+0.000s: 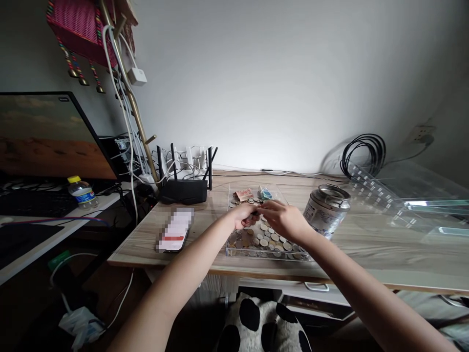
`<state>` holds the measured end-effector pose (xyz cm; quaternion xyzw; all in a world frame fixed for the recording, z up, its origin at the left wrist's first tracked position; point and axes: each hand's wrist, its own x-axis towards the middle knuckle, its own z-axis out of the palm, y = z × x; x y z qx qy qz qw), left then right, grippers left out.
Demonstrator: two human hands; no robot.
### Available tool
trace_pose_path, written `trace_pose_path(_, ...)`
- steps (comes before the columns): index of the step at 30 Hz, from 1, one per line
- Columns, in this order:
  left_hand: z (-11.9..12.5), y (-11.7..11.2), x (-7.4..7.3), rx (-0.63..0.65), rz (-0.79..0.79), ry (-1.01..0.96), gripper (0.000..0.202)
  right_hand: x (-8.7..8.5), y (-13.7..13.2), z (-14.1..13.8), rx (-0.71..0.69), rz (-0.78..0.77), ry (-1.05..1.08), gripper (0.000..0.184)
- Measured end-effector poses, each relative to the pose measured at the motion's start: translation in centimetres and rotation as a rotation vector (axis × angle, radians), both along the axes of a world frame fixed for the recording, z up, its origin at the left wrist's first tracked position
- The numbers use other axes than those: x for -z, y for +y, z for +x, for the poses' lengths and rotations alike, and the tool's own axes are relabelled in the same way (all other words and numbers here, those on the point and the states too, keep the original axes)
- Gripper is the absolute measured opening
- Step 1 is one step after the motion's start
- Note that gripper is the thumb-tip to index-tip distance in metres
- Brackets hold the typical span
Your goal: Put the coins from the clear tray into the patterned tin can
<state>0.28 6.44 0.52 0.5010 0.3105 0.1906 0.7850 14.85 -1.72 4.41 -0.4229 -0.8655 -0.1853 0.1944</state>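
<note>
My two hands meet above a clear plastic tray with coins spread over its bottom. The fingers of my left hand are curled closed. My right hand reaches over from the other side, its fingers pressed together against the left hand's fingertips. Whatever is between them is too small and hidden to name. At the back of the tray lie a crumpled reddish banknote and a bluish-green one. Just right of the tray stands a metal can with a printed side.
Left of the tray lies a phone, with a black router behind it. Clear plastic panels and a coiled black cable are at the right. A bottle stands near a monitor on the left desk.
</note>
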Motion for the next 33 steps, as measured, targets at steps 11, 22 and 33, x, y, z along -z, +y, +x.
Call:
trace_pose_path(11,-0.5,0.3,-0.1,0.082,-0.132,-0.052,0.022,-3.6,-0.7,4.7,0.358,0.146,0.307,0.024)
trace_pose_path(22,-0.3,0.0,-0.3,-0.138,-0.106,-0.028,0.012,-6.3,0.7,14.6,0.746,-0.152,0.234,0.016)
trace_pose_path(33,-0.2,0.1,0.4,-0.044,0.088,-0.061,0.017,-3.2,-0.3,4.6,0.312,-0.086,0.416,0.027)
